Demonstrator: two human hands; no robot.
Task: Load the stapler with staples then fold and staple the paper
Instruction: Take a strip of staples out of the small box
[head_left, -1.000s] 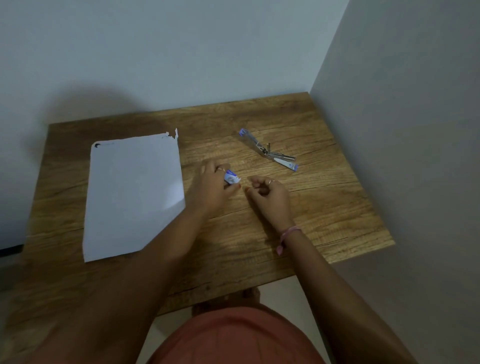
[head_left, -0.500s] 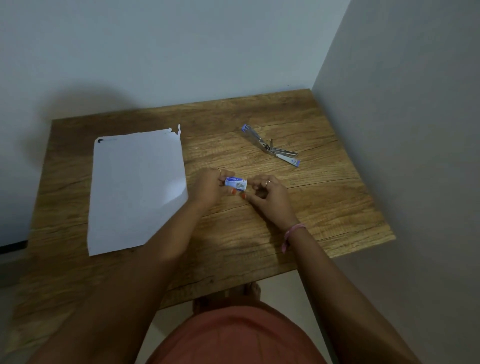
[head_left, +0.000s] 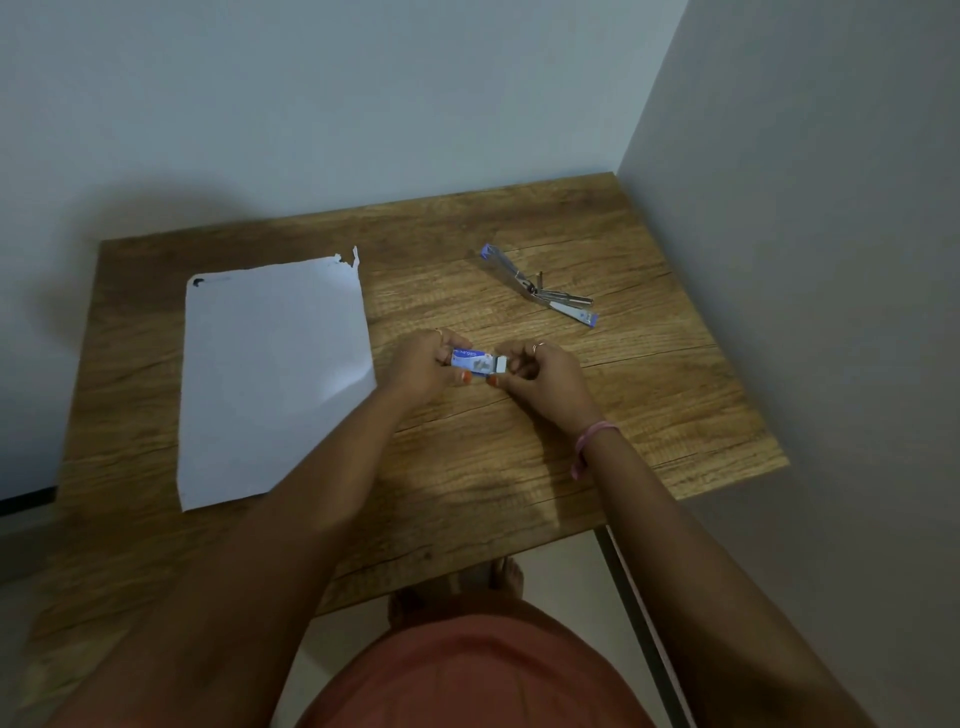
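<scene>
Head view: staple box (head_left: 474, 362) pinched by left hand (head_left: 423, 366) and right hand (head_left: 545, 376) above wooden table (head_left: 519, 467); stapler (head_left: 540, 287) hinged open beyond; paper (head_left: 270, 379) lies left.

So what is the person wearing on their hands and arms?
Both arms are bare, with no sleeves showing. The right wrist has a pink band tied round it, with a loose end hanging down. A thin ring sits on a finger of the right hand. The nails on the left hand are painted orange.
</scene>
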